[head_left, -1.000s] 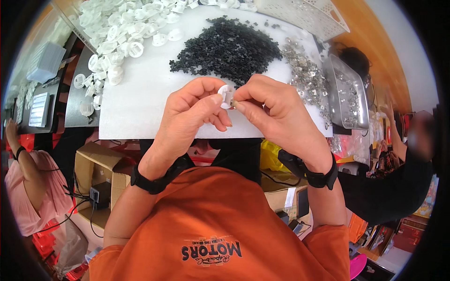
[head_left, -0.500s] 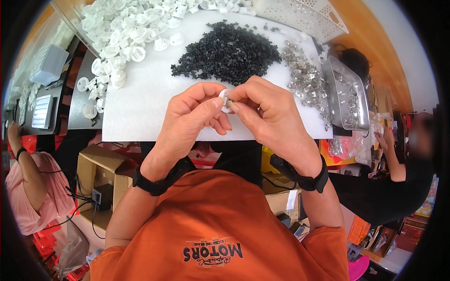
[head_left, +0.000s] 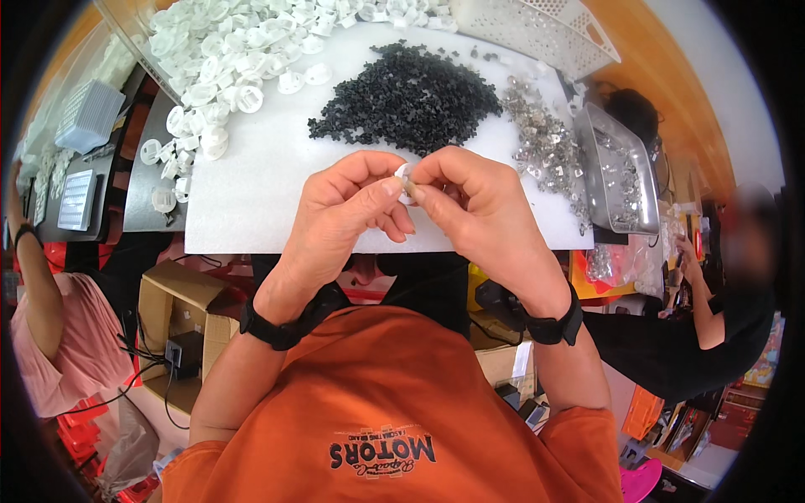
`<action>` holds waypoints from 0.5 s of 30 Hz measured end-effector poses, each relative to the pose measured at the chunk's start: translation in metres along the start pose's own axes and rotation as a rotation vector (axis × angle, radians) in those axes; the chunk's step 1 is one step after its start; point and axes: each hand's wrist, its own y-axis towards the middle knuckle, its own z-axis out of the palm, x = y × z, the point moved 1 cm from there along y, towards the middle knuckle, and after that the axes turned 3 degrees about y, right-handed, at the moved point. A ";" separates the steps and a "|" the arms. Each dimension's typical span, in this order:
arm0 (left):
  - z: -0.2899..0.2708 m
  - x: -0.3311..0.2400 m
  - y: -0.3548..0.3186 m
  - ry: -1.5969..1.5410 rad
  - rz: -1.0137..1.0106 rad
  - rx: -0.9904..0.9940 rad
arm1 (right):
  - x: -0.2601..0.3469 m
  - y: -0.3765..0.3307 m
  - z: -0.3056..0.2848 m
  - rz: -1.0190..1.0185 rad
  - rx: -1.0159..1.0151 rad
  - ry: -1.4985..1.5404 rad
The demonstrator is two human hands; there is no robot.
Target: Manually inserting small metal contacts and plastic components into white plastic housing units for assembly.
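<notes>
Close to the front edge of the white foam sheet (head_left: 243,210), my left hand (head_left: 335,205) pinches a small round white plastic part (head_left: 402,173) between thumb and fingers. My right hand (head_left: 482,201) is closed in a pinch against that part. Whatever lies between its fingertips is mostly hidden and too small to name. Just beyond both hands is a heap of tiny black pieces (head_left: 407,96). Small shiny metal pieces (head_left: 541,134) lie scattered to its right. Many similar white plastic parts (head_left: 239,63) are piled at the far left.
A clear tray (head_left: 599,189) with metal pieces stands at the right. Behind it is a white perforated basket (head_left: 545,33). Stacked pale trays (head_left: 90,115) sit on the left side. Below the table is an open cardboard box (head_left: 172,289) with cables. Other people work at both sides.
Both hands have shifted very slightly, still pinched together at the white part. The person at the left has raised an arm farther away; the person at the right has moved a little.
</notes>
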 end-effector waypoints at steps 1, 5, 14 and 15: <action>0.000 0.000 0.000 -0.003 0.000 0.002 | 0.001 0.000 -0.001 -0.093 -0.007 -0.087; -0.001 0.000 0.000 -0.038 0.005 0.006 | -0.003 -0.005 -0.001 -0.336 -0.015 -0.297; -0.004 0.004 0.001 -0.051 0.027 0.008 | -0.008 -0.015 0.006 -0.443 -0.085 -0.425; -0.003 0.004 0.001 -0.057 0.016 -0.006 | -0.008 -0.015 0.006 -0.444 -0.085 -0.424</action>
